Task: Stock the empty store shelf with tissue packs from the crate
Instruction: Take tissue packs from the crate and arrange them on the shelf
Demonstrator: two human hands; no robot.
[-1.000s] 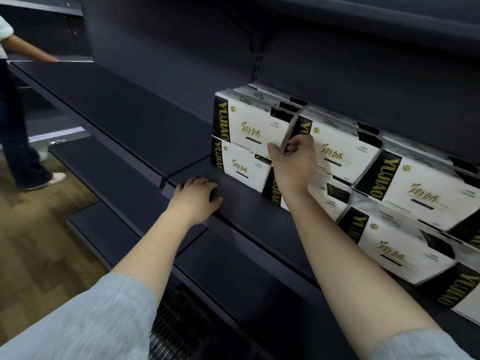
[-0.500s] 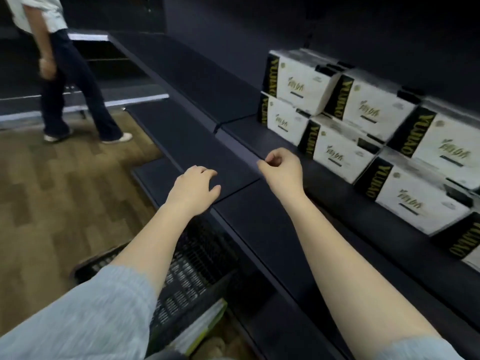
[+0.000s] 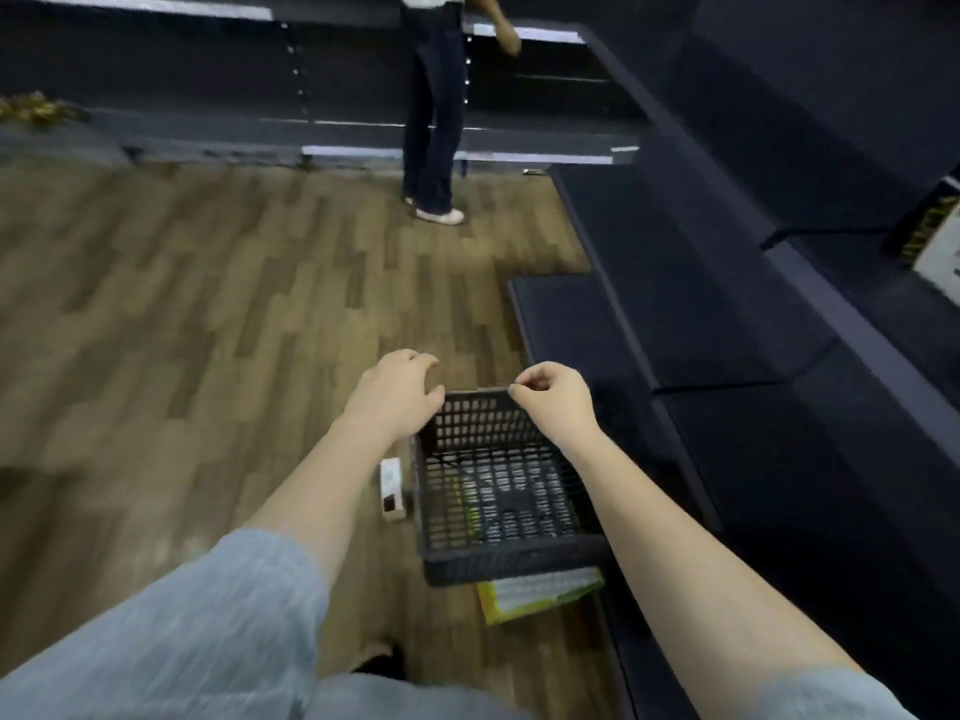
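Now both hands hover empty over the black crate on the floor: left hand loosely curled, right hand half-closed; crate contents blurred, 1 tissue pack cut off far right.

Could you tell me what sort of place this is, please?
Probably a shop aisle being stocked: long dark shelves, a tissue pack on one, and a plastic crate on the wood floor.

Both hands, the left hand and the right hand, are held empty, fingers curled, above the black crate on the wooden floor.
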